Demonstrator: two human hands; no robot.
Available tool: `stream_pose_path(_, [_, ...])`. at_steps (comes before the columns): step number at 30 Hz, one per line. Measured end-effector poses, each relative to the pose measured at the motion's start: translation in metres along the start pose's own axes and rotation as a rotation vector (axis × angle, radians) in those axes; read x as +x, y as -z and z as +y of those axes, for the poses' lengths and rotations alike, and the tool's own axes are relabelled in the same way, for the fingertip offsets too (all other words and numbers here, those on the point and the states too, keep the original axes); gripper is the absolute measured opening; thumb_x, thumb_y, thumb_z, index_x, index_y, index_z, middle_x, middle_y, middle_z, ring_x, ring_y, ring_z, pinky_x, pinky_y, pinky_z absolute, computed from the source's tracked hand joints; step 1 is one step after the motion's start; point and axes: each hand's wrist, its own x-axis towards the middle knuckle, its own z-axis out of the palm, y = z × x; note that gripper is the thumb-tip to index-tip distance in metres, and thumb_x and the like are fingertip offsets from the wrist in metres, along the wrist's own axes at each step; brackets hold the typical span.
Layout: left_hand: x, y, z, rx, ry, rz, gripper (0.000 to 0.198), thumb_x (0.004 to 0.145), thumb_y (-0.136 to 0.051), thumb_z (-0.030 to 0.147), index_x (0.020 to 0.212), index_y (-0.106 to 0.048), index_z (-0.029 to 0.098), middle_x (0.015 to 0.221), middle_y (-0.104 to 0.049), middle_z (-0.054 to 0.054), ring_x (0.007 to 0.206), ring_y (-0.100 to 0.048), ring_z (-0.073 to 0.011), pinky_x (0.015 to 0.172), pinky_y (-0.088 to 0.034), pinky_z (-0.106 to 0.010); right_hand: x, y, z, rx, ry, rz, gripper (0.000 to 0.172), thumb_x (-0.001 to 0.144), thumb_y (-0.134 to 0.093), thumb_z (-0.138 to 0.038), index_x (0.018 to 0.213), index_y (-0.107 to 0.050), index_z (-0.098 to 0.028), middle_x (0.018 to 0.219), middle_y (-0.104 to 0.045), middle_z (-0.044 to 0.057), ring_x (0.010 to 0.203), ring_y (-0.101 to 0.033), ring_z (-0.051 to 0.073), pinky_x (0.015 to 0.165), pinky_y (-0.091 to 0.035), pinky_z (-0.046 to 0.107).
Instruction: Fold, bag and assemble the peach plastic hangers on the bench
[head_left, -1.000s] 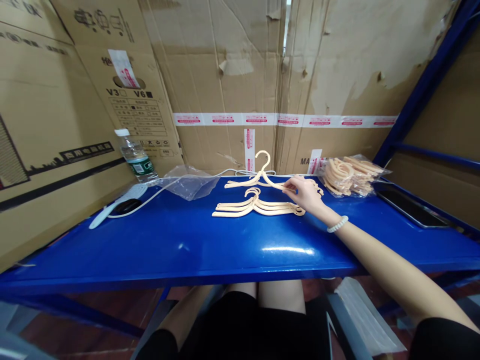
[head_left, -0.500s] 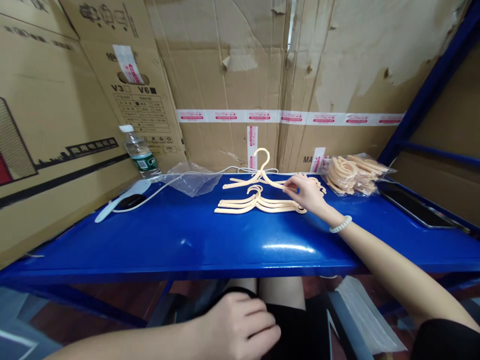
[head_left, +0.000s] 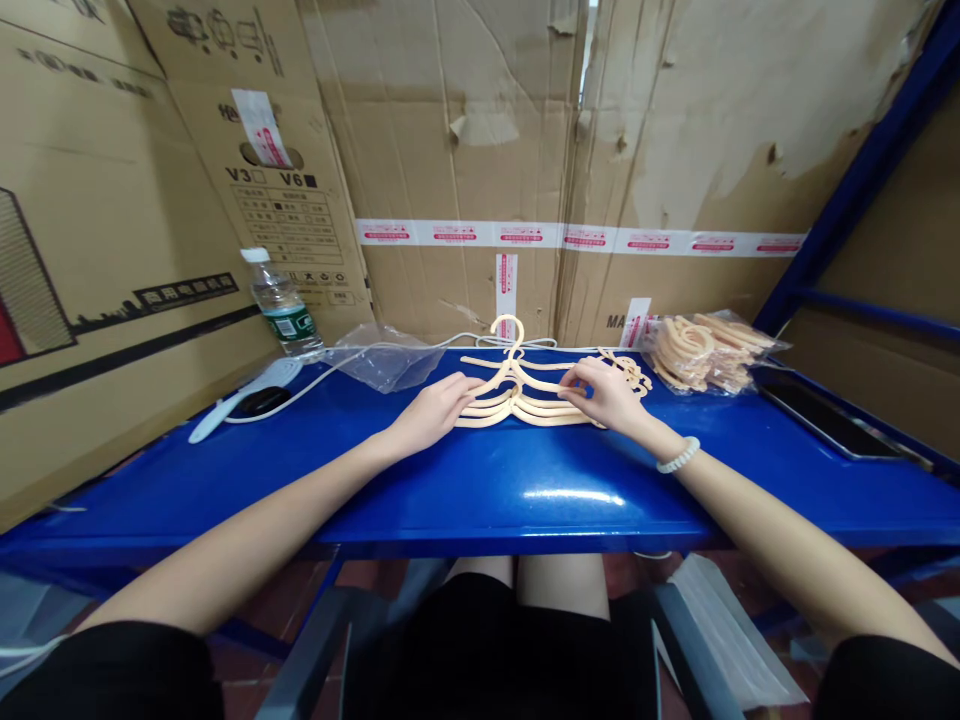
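Observation:
A beige hanger (head_left: 517, 358) is held by both ends, its hook pointing up. My left hand (head_left: 433, 408) pinches its left arm end, and my right hand (head_left: 600, 392) closes on the right arm end. Below and nearer to me, several stacked hangers (head_left: 517, 412) of the same kind lie on the blue table (head_left: 480, 490), partly covered by my hands and the held one. Another hanger (head_left: 480, 364) lies behind, mostly hidden. Past my right hand, a cluster of small beige hook-like pieces (head_left: 634, 368) rests on the table.
At the right back sits a clear bag of beige parts (head_left: 709, 350), with a dark phone-like slab (head_left: 829, 415) beside it. On the left are a water bottle (head_left: 281, 305), a pale blue brush (head_left: 244, 400), a white cable (head_left: 352, 360) and a clear plastic bag (head_left: 390, 360). Cardboard (head_left: 465, 170) walls the back.
My left hand has risen from near my lap to the table and grips the hanger's left end. The hanger has come toward me, over the stack, with my right hand still on it.

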Motion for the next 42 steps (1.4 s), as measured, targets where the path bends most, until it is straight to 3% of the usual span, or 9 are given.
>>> stream_pose_path(6, [-0.001, -0.001, -0.002, -0.013, 0.089, 0.079, 0.026, 0.103, -0.039, 0.026, 0.116, -0.059, 0.016, 0.108, -0.066, -0.012, 0.104, -0.064, -0.0243, 0.094, -0.052, -0.038, -0.001, 0.019, 0.038, 0.033, -0.257, 0.185, 0.023, 0.096, -0.059, -0.038, 0.098, -0.073, -0.021, 0.091, -0.075, 0.007, 0.083, -0.065, 0.024, 0.078, -0.052, 0.037])
stream_pose_path(9, [0.001, -0.002, -0.005, -0.036, 0.103, 0.092, 0.026, 0.103, -0.039, 0.027, 0.113, -0.060, 0.016, 0.108, -0.067, -0.012, 0.104, -0.064, -0.0245, 0.095, -0.051, -0.038, -0.008, 0.025, 0.067, -0.168, -0.345, 0.052, 0.023, 0.093, -0.061, -0.030, 0.106, -0.075, -0.017, 0.094, -0.077, 0.010, 0.088, -0.066, 0.027, 0.081, -0.052, 0.039])
stream_pose_path(15, [0.001, -0.007, -0.006, -0.069, 0.138, 0.111, 0.025, 0.101, -0.040, 0.026, 0.114, -0.059, 0.017, 0.110, -0.067, -0.012, 0.104, -0.064, -0.0243, 0.095, -0.051, -0.038, -0.004, 0.005, 0.081, -0.601, -0.219, -0.358, 0.036, 0.090, -0.052, -0.005, 0.119, -0.073, -0.012, 0.111, -0.076, 0.016, 0.110, -0.060, 0.033, 0.088, -0.046, 0.040])
stream_pose_path(22, [0.001, -0.007, -0.001, -0.075, 0.142, 0.118, 0.025, 0.100, -0.040, 0.026, 0.114, -0.060, 0.017, 0.108, -0.067, -0.011, 0.100, -0.063, -0.0235, 0.092, -0.051, -0.037, 0.004, 0.001, 0.076, -0.566, -0.114, -0.384, 0.019, 0.087, -0.060, -0.006, 0.087, -0.076, -0.015, 0.087, -0.076, 0.016, 0.100, -0.060, 0.032, 0.085, -0.043, 0.040])
stream_pose_path(27, [0.000, -0.003, 0.004, -0.076, 0.133, 0.128, 0.025, 0.100, -0.041, 0.025, 0.114, -0.060, 0.016, 0.107, -0.067, -0.011, 0.098, -0.064, -0.0230, 0.091, -0.052, -0.036, 0.001, 0.015, 0.077, -0.459, -0.120, -0.173, 0.024, 0.086, -0.056, -0.010, 0.095, -0.076, -0.018, 0.091, -0.077, 0.010, 0.094, -0.060, 0.029, 0.081, -0.048, 0.039])
stream_pose_path(31, [0.000, -0.001, 0.006, -0.060, 0.127, 0.133, 0.025, 0.100, -0.041, 0.025, 0.113, -0.061, 0.016, 0.105, -0.067, -0.011, 0.098, -0.064, -0.0233, 0.090, -0.052, -0.036, -0.001, 0.029, 0.064, -0.049, -0.247, 0.254, 0.019, 0.087, -0.060, -0.024, 0.095, -0.077, -0.022, 0.086, -0.076, 0.006, 0.084, -0.064, 0.025, 0.079, -0.054, 0.040])
stream_pose_path(34, [0.000, 0.001, 0.008, -0.054, 0.128, 0.131, 0.025, 0.101, -0.041, 0.025, 0.113, -0.061, 0.016, 0.106, -0.068, -0.011, 0.098, -0.065, -0.0231, 0.090, -0.052, -0.036, 0.000, 0.035, 0.046, 0.300, -0.378, 0.420, 0.022, 0.083, -0.070, -0.034, 0.100, -0.077, -0.021, 0.089, -0.077, 0.006, 0.084, -0.070, 0.024, 0.078, -0.057, 0.038])
stream_pose_path(38, [-0.001, 0.001, 0.009, -0.071, 0.118, 0.141, 0.024, 0.102, -0.041, 0.025, 0.114, -0.061, 0.016, 0.106, -0.067, -0.010, 0.097, -0.064, -0.0221, 0.089, -0.051, -0.034, 0.004, 0.034, 0.030, 0.487, -0.467, 0.550, 0.023, 0.075, -0.080, -0.037, 0.090, -0.076, -0.021, 0.084, -0.075, 0.003, 0.075, -0.068, 0.018, 0.071, -0.056, 0.032])
stream_pose_path(42, [-0.002, -0.001, 0.009, -0.075, 0.117, 0.146, 0.025, 0.102, -0.042, 0.025, 0.114, -0.061, 0.016, 0.106, -0.067, -0.010, 0.097, -0.064, -0.0219, 0.090, -0.051, -0.034, 0.004, 0.026, 0.025, 0.621, -0.576, 0.549, 0.026, 0.073, -0.080, -0.038, 0.090, -0.072, -0.020, 0.056, -0.056, -0.006, 0.046, -0.047, 0.010, 0.044, -0.039, 0.023])
